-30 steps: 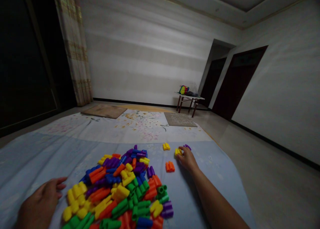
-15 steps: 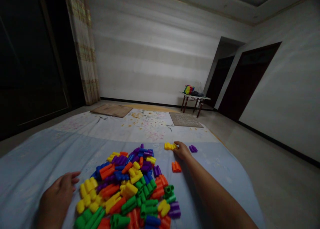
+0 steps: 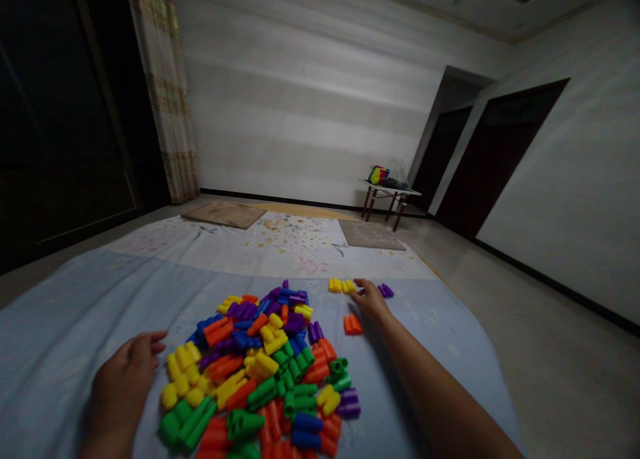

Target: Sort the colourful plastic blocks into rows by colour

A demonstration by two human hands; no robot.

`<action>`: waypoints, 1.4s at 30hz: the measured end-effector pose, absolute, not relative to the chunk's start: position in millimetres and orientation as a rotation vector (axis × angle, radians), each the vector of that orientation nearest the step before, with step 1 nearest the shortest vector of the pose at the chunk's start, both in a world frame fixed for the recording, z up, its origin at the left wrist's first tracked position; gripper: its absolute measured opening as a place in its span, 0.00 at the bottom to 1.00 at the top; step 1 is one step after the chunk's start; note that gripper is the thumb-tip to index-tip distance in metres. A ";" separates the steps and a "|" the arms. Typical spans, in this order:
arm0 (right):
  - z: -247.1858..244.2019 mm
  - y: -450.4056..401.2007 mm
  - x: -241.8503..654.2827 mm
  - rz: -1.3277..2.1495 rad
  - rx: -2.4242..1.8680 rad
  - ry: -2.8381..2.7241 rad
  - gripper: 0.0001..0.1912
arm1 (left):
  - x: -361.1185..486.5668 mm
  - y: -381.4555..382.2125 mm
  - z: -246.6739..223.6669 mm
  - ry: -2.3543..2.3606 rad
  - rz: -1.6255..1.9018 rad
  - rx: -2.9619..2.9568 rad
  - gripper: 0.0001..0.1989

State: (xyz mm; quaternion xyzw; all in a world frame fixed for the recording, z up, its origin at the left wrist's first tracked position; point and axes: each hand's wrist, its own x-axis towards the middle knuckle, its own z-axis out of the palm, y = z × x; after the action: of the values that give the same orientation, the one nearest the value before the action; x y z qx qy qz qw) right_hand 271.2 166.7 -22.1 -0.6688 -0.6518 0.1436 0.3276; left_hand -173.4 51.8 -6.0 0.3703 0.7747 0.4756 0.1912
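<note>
A large heap of coloured plastic blocks (image 3: 260,359) lies on the blue part of a bed sheet. Right of the heap, my right hand (image 3: 369,299) touches the right end of yellow blocks (image 3: 342,285), its fingers parted around that end. An orange block (image 3: 353,324) lies just below that hand, and a purple block (image 3: 385,291) sits to its right, partly hidden. My left hand (image 3: 127,372) rests left of the heap beside yellow blocks (image 3: 183,365), fingers apart and nothing in them.
Beyond the blue area, a brown board (image 3: 225,213) lies at the far left of the sheet and a patterned grey board (image 3: 371,235) at the far right. A small table (image 3: 390,189) carrying a colourful bag (image 3: 379,174) stands near the back wall.
My right hand has shifted slightly right from the yellow blocks' end, and its fingers look wider apart. The view has tilted slightly. My left hand sits a little nearer the heap.
</note>
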 end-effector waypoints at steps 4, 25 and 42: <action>-19.6 141.6 280.0 0.424 -1.757 -1.726 0.19 | -173.5 52.8 -9.5 2.187 1.348 1.070 0.17; 1.3 85.7 254.7 0.356 -1.562 -1.860 0.15 | -161.0 48.0 1.1 2.163 1.364 1.087 0.18; 29.5 50.1 161.7 0.658 -1.297 -2.220 0.20 | -169.3 52.2 -11.6 2.131 1.353 1.076 0.19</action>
State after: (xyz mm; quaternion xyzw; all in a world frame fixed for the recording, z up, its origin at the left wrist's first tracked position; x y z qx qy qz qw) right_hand 161.7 50.1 29.5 -0.4743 -0.8117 0.2406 0.2413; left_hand -169.3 52.2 -11.6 0.3845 0.7612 0.4834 0.1975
